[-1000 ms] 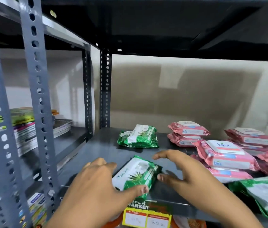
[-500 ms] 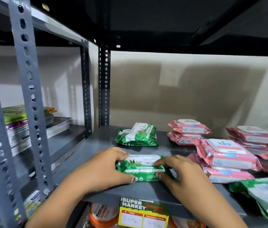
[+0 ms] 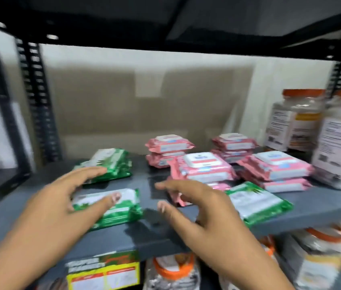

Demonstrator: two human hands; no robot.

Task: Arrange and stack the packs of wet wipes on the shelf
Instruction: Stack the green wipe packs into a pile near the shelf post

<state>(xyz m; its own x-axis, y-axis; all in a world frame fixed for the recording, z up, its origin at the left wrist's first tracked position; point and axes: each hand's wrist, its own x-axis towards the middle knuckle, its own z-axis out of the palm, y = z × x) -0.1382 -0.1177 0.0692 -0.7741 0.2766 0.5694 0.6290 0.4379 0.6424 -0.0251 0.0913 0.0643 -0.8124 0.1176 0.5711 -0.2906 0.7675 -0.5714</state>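
head | left hand [image 3: 60, 204] fingers spread, thumb over front green wipes pack [image 3: 113, 208], grasping nothing | right hand [image 3: 203, 214] fingers apart above shelf [image 3: 144, 239], empty | second green pack [image 3: 257, 204] right, pink packs [image 3: 205, 170] stacked behind

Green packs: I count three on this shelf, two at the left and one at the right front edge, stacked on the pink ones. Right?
Not quite. The head view shows the right green pack lying flat on the shelf, in front of the pink packs, not stacked on them. The count holds.
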